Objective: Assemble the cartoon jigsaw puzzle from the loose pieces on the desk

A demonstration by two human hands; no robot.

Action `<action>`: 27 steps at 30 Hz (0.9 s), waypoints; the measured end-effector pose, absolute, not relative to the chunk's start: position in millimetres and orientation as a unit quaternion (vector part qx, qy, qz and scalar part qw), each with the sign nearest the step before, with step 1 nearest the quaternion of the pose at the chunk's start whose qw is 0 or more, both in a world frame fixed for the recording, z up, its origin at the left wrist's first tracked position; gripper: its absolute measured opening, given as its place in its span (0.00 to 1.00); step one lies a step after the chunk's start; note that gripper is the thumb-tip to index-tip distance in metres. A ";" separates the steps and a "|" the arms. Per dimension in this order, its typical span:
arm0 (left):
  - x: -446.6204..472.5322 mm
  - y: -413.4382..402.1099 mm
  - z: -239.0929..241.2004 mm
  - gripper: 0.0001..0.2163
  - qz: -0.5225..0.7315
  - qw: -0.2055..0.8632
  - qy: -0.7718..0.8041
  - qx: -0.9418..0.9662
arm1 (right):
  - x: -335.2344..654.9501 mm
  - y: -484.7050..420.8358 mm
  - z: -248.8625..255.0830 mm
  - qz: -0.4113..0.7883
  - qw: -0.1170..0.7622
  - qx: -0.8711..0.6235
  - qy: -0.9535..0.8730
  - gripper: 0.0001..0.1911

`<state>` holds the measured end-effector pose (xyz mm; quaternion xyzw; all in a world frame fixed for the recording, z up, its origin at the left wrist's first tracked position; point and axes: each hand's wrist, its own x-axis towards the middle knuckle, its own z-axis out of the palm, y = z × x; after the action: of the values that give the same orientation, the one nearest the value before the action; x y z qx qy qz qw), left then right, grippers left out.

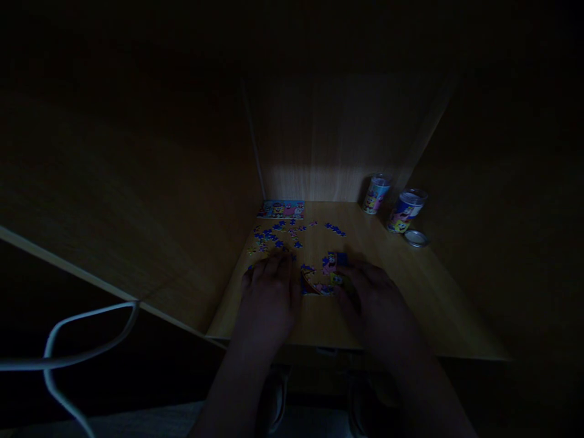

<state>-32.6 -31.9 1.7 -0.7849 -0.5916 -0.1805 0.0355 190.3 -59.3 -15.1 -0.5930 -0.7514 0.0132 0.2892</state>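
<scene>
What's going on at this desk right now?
A person is working with jigsaw pieces on a dim wooden tabletop. The right hand has its fingers at the right side of a partly joined section; the left hand is just left of it, any grip hidden. Loose pieces lie scattered beyond the left hand, before a picture card. Two printed cans stand at the back right, a round lid beside the nearer one.

Very dim, near-black along top and right edges. Faintly lit low on the back panel (314, 182) and across the bench (360, 240). Too murky for fine detail on puzzle pieces (335, 229).
</scene>
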 end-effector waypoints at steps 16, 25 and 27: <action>-37.6 -32.2 5.4 0.28 -0.201 0.029 -0.605 -0.770 | 191.6 -59.2 -15.6 0.009 0.288 -0.593 -0.752 0.19; -35.6 -29.3 2.8 0.05 -0.232 0.024 -0.629 -0.742 | 190.5 -59.3 -12.5 0.011 0.285 -0.597 -0.750 0.18; -35.9 -29.5 3.5 0.06 -0.234 0.026 -0.635 -0.736 | 189.9 -59.7 -11.9 0.014 0.283 -0.599 -0.749 0.18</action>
<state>-35.9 -29.5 3.5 -0.7357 -0.6351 -0.2339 0.0257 189.9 -59.7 -11.9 -0.5988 -0.7493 0.0140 0.2825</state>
